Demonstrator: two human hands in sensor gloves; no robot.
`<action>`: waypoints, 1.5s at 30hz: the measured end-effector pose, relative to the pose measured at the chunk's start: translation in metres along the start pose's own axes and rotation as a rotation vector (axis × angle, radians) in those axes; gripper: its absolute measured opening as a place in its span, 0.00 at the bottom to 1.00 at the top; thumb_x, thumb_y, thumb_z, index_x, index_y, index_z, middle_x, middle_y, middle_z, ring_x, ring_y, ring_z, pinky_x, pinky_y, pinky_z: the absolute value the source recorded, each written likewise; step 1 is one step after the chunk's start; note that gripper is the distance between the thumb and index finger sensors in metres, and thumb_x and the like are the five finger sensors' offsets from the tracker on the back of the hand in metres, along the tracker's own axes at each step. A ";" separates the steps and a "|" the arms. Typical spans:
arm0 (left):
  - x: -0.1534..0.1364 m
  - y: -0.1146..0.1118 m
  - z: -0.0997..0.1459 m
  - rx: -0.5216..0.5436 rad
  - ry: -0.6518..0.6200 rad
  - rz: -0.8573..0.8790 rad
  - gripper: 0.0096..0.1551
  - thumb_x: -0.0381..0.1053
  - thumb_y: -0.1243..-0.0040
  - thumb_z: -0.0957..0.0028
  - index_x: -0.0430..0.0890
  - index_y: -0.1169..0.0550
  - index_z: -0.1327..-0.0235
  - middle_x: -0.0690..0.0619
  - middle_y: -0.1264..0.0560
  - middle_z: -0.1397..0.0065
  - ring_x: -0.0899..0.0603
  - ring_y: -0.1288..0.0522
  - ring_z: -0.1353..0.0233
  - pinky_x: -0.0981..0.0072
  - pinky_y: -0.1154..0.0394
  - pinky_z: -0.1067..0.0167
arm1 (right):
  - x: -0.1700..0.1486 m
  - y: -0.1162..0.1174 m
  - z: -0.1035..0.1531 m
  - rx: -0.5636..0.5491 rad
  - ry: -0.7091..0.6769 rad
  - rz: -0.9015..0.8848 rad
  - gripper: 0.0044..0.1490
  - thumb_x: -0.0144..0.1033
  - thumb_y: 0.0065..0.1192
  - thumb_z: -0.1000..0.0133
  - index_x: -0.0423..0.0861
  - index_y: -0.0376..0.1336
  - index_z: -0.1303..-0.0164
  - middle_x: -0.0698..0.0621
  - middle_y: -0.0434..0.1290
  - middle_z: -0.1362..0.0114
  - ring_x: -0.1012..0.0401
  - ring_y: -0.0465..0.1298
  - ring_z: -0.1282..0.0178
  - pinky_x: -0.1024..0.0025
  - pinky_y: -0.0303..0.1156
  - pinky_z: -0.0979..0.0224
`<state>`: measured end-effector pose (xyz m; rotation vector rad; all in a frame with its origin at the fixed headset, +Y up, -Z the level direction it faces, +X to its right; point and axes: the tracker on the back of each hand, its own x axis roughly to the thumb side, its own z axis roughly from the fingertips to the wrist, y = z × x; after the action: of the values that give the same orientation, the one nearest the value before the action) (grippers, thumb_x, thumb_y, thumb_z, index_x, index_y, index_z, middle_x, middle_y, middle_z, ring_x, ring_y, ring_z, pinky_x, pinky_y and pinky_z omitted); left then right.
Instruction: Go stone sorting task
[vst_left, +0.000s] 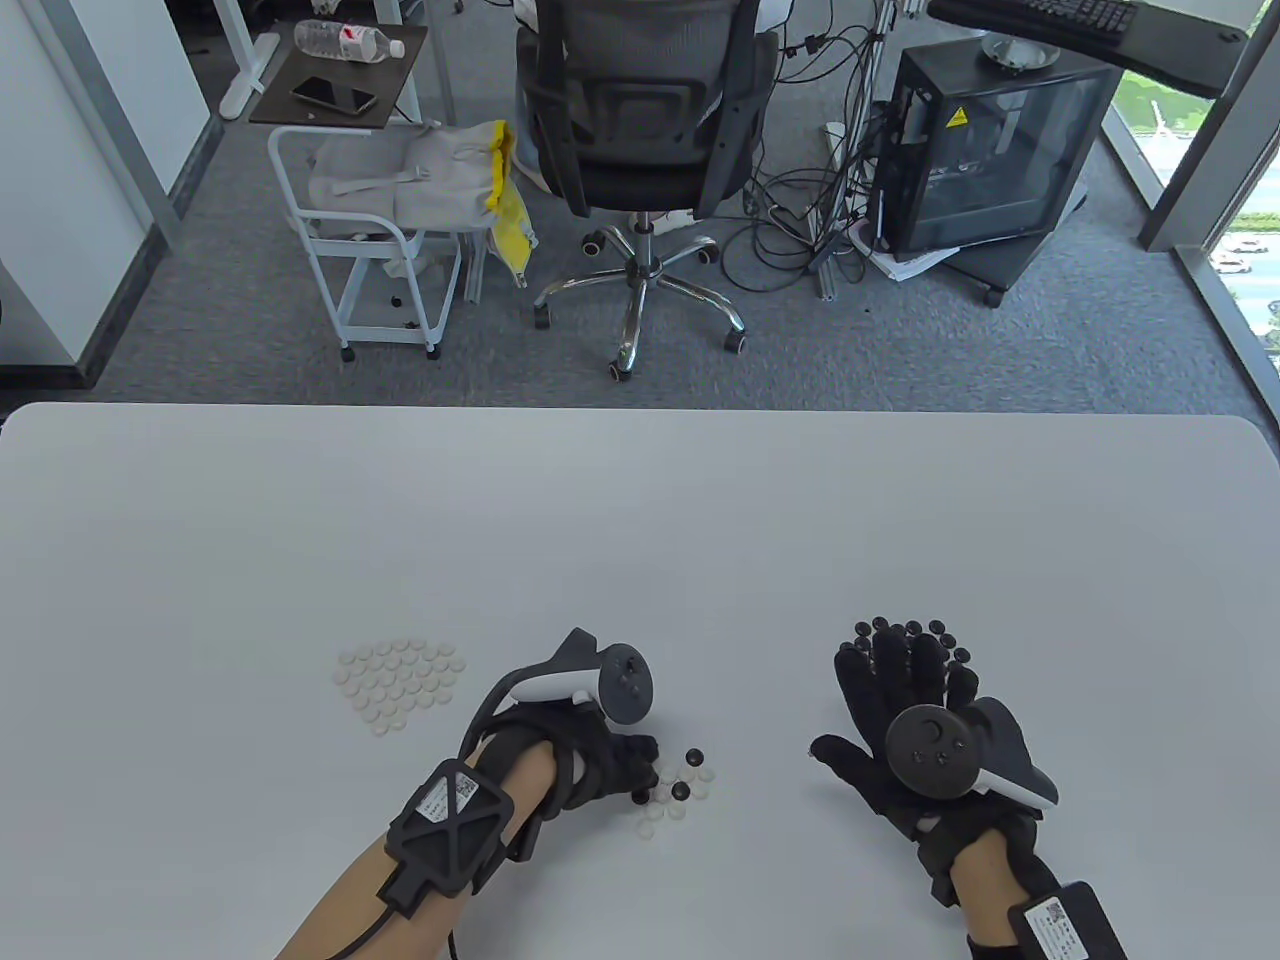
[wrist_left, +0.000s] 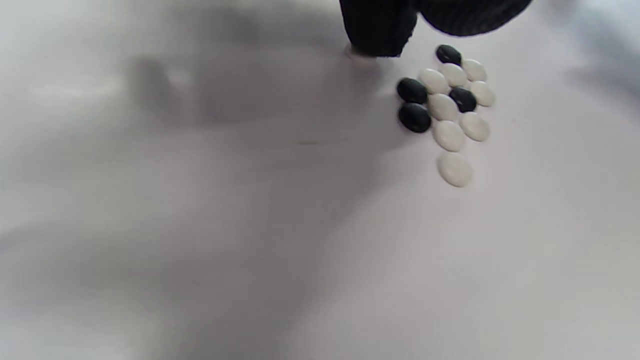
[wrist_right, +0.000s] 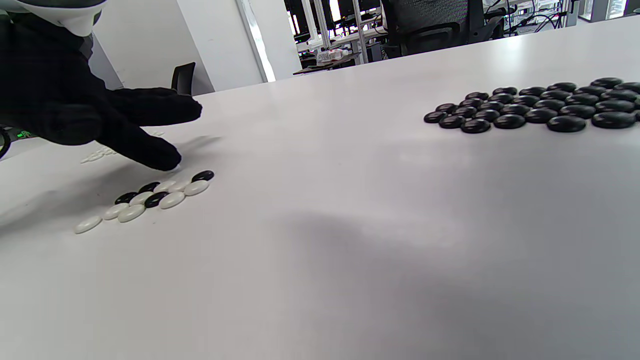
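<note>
A small mixed cluster of black and white stones lies near the front middle of the table. My left hand reaches it from the left; in the left wrist view one fingertip presses a single white stone just apart from the mixed cluster. The right wrist view shows that left hand with a straight finger down on the table beside the mixed cluster. My right hand lies flat with spread fingers over the near part of the black stone pile. The sorted white pile sits left.
The white table stretches far behind the piles. The black pile fills the right of the right wrist view. Beyond the table's far edge stand an office chair, a white cart and a computer case.
</note>
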<state>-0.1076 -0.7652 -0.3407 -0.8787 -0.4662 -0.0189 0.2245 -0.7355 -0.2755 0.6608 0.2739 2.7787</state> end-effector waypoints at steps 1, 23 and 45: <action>-0.010 0.002 0.003 0.003 0.036 0.004 0.40 0.64 0.62 0.47 0.59 0.38 0.17 0.38 0.76 0.20 0.24 0.81 0.28 0.16 0.74 0.44 | 0.000 0.000 0.000 0.000 0.000 -0.001 0.56 0.56 0.39 0.31 0.30 0.32 0.11 0.17 0.25 0.18 0.23 0.23 0.26 0.14 0.26 0.36; -0.154 -0.029 0.071 0.030 0.356 0.272 0.39 0.64 0.60 0.47 0.59 0.35 0.18 0.39 0.76 0.21 0.25 0.80 0.28 0.16 0.74 0.45 | 0.001 0.001 -0.001 0.021 0.011 0.001 0.55 0.56 0.38 0.31 0.30 0.32 0.10 0.17 0.25 0.18 0.23 0.23 0.26 0.13 0.26 0.36; 0.030 -0.024 0.058 0.025 -0.055 -0.189 0.38 0.63 0.57 0.46 0.57 0.31 0.19 0.37 0.71 0.18 0.24 0.77 0.27 0.16 0.71 0.44 | 0.001 -0.002 0.000 0.010 0.011 0.003 0.55 0.56 0.39 0.31 0.30 0.32 0.10 0.17 0.25 0.18 0.23 0.23 0.26 0.13 0.26 0.36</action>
<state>-0.1076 -0.7320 -0.2795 -0.8099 -0.5984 -0.1626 0.2238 -0.7334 -0.2753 0.6487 0.2899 2.7863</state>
